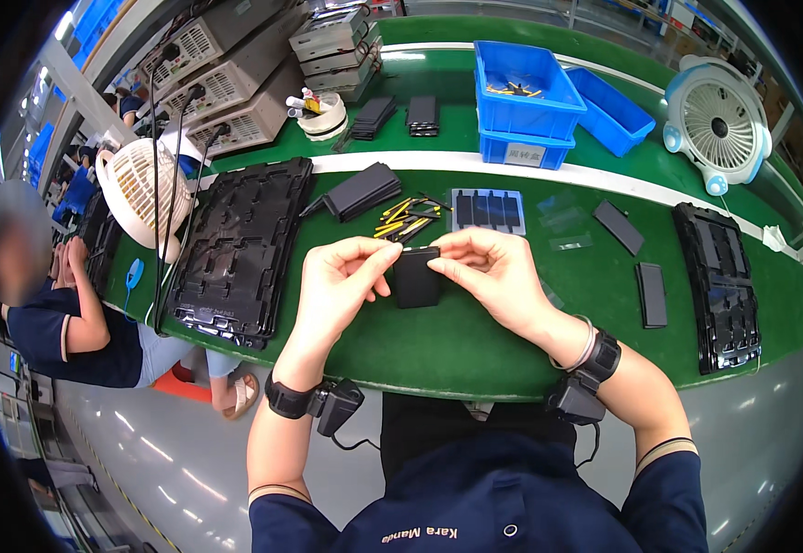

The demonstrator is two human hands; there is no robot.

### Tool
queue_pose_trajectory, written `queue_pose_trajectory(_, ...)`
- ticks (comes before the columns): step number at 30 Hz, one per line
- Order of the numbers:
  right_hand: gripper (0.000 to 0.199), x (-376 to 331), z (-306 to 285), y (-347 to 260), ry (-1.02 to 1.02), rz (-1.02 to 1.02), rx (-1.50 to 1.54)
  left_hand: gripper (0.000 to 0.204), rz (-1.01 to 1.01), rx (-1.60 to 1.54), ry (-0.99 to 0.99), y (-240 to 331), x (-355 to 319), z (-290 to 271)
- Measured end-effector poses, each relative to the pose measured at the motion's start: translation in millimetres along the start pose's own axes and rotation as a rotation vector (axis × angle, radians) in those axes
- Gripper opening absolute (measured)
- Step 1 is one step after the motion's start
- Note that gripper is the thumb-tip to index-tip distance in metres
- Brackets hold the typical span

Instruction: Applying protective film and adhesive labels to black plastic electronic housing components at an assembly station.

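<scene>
Both hands hold a small flat black rectangular part (417,278) just above the green table (457,341). My left hand (339,281) pinches its upper left edge with thumb and forefinger. My right hand (489,272) grips its upper right corner. Just beyond the hands lies a loose pile of thin yellow and black strips (406,219), and beside it a clear tray with dark flat cells (486,210).
Black moulded trays lie at left (240,249) and right (722,281). Loose black flat parts (652,293) rest right of centre. Blue bins (526,92), a white fan (719,120), a white basket (134,189) and grey instruments (235,83) stand behind. Another person (60,304) sits at left.
</scene>
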State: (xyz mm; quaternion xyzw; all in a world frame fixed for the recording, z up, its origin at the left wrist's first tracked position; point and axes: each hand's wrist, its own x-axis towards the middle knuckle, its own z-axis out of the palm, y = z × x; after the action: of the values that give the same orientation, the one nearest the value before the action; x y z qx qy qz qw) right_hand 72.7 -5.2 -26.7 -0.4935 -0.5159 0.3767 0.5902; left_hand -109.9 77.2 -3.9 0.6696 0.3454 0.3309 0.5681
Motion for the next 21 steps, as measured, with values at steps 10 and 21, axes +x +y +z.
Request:
queue_pose_trajectory(10,0.021,4.9,-11.1,-4.4,-0.074,0.140,0.302,0.033,-0.038,-0.271,-0.054,-3.1,-7.0,19.4)
queue_pose_trajectory(21,0.018,15.7,-39.2,-34.8,-0.357,0.182,0.081,0.036,0.217,0.007,-0.081,-2.8,-17.2,25.8)
